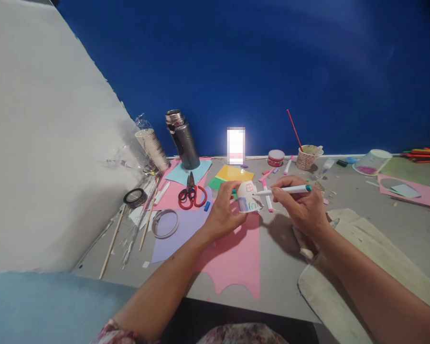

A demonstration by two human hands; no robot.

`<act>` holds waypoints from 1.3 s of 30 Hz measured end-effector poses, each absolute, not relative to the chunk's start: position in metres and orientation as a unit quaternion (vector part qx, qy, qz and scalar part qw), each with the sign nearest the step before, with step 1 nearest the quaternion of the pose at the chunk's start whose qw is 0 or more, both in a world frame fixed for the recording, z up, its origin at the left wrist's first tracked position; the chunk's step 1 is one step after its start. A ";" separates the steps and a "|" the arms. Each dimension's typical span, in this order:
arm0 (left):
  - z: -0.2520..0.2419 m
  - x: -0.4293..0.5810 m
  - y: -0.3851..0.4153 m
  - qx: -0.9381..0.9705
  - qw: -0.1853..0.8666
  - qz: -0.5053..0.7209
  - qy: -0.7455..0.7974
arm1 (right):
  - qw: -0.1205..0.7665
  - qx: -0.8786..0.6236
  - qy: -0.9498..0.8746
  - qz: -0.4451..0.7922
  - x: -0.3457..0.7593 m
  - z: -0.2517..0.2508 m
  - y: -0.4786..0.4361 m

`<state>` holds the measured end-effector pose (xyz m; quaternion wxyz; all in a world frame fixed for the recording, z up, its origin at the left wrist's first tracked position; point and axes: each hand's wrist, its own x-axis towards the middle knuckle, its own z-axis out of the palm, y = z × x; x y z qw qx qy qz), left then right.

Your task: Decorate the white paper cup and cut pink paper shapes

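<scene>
A small white paper cup (244, 192) is upside down in my left hand (224, 208), thumb and fingers around its side. Drawn on it are a red window, a blue-purple patch and green grass-like strokes. My right hand (303, 205) grips a white marker (286, 190) with a green end, its tip at or very near the cup's wall. A bit of green shows between my left fingers; I cannot tell what it is. Pink paper (236, 258) with a scalloped cut edge lies under my left hand. Just behind the marker lies a pink-capped marker (267, 197).
Red-handled scissors (191, 193), a tape roll (165, 224) and black tape (134, 197) lie left. A steel flask (183, 141) and stacked cups (152, 148) stand behind them. A lit phone (235, 145) leans at the wall. A cloth (365, 258) lies beneath my right forearm.
</scene>
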<state>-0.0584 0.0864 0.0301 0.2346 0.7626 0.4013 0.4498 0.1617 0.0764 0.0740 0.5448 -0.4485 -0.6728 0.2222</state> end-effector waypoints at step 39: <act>0.068 -0.111 0.138 0.727 0.165 0.291 0.599 | 0.566 -0.512 -0.604 0.232 0.181 0.052 0.110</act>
